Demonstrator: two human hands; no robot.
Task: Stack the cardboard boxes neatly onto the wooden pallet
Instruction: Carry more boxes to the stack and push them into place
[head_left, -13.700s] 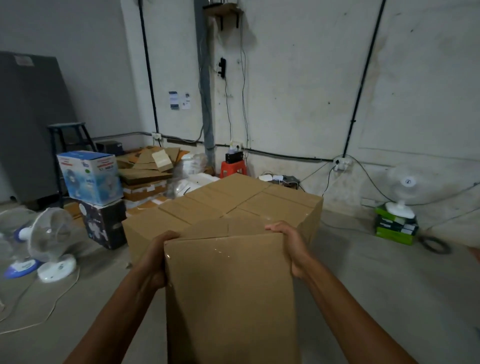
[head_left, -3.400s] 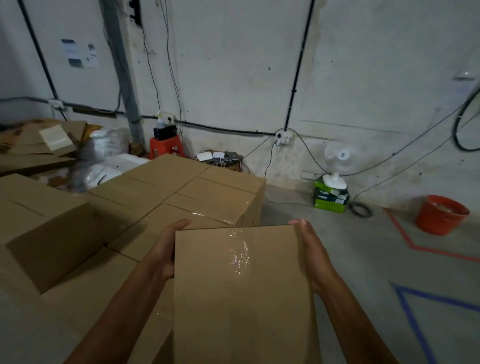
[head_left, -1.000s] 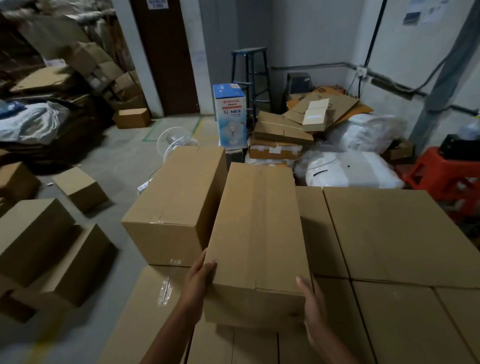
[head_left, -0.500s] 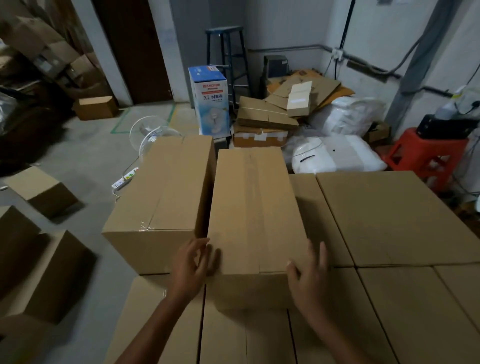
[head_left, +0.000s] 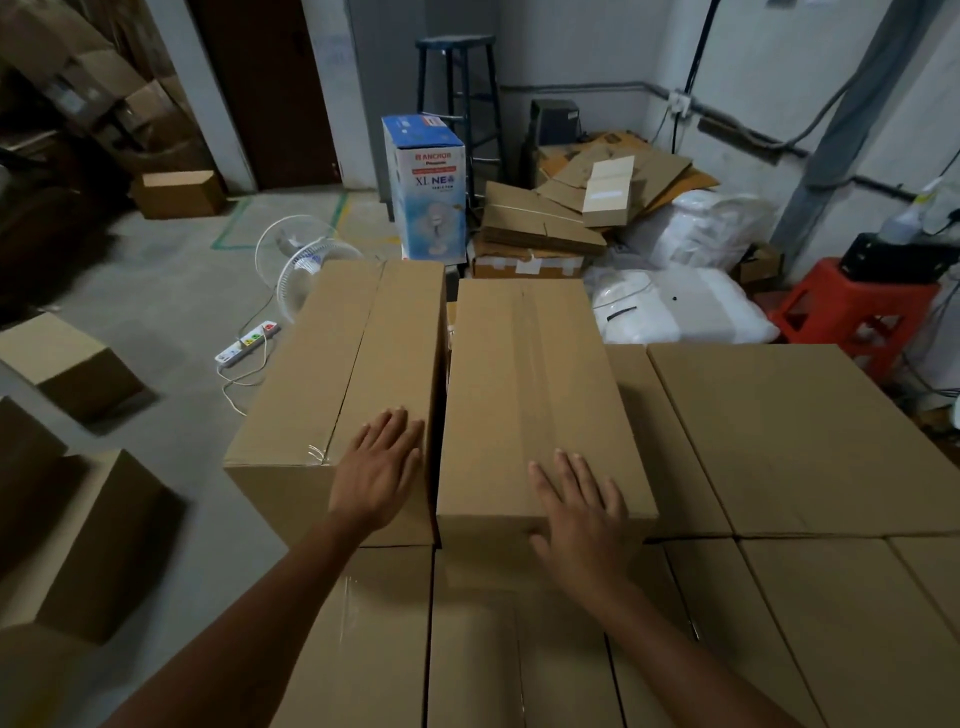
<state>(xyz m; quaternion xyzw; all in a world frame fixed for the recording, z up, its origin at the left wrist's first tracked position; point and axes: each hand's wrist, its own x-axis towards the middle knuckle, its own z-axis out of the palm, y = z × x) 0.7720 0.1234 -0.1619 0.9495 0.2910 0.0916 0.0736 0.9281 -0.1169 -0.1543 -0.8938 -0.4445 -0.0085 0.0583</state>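
Cardboard fills most of the view: a lower layer of sealed boxes (head_left: 779, 447) is laid edge to edge, and the wooden pallet presumed beneath it is hidden and cannot be confirmed. On the far left corner of that layer two long boxes are set side by side as a second tier, the left upper box (head_left: 353, 374) and the right upper box (head_left: 530, 395), with a narrow dark gap left between them. Several loose boxes (head_left: 88, 540) are seen on the floor (head_left: 171, 291) off the layer's left edge, well apart from the stack.

The left hand (head_left: 379, 473) is laid flat, fingers spread, on the near right corner of the left upper box. The right hand (head_left: 576, 509) is laid flat and spread on the near end of the right upper box. Nothing is gripped by either.

The step in hand is judged to be the seating of the right upper box against its neighbour. A sideways push is called for next, so that the gap is closed and the near faces are squared — after which a loose box could be fetched. All boxes are taped shut, so their contents cannot be told.
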